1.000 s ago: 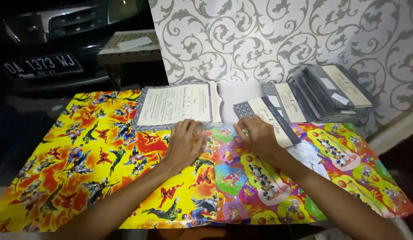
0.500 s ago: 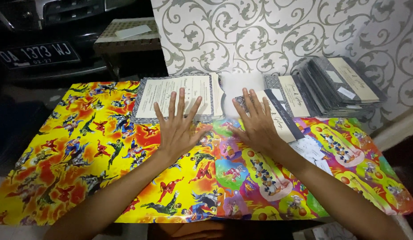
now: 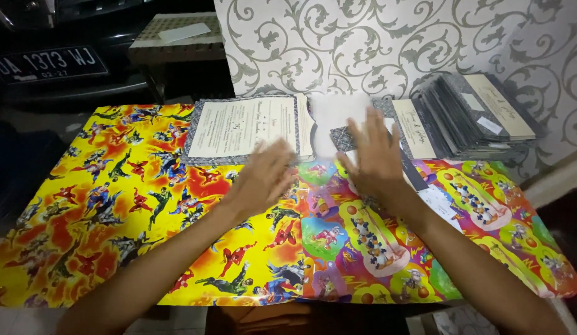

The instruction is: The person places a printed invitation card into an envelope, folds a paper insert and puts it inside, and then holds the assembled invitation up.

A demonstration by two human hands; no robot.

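far left: white-on-black vehicle plate (image 3: pixel 47 64) in the dark | back ledge: pale rectangular envelope (image 3: pixel 185 32) on a woven box (image 3: pixel 176 38) | right stack: small white stick-on labels (image 3: pixel 489 125) on grey cards (image 3: pixel 468 118) (print too blurred to tell)

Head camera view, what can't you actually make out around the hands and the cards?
- Left hand: motion blur; whether it touches the open card cannot be told.
- Right hand: blurred fingers cover part of the patterned card beneath.
- White sheet: smeared, edges unclear.
- Card stack: count too small to tell.
- Both forearms: cut off by the bottom edge.
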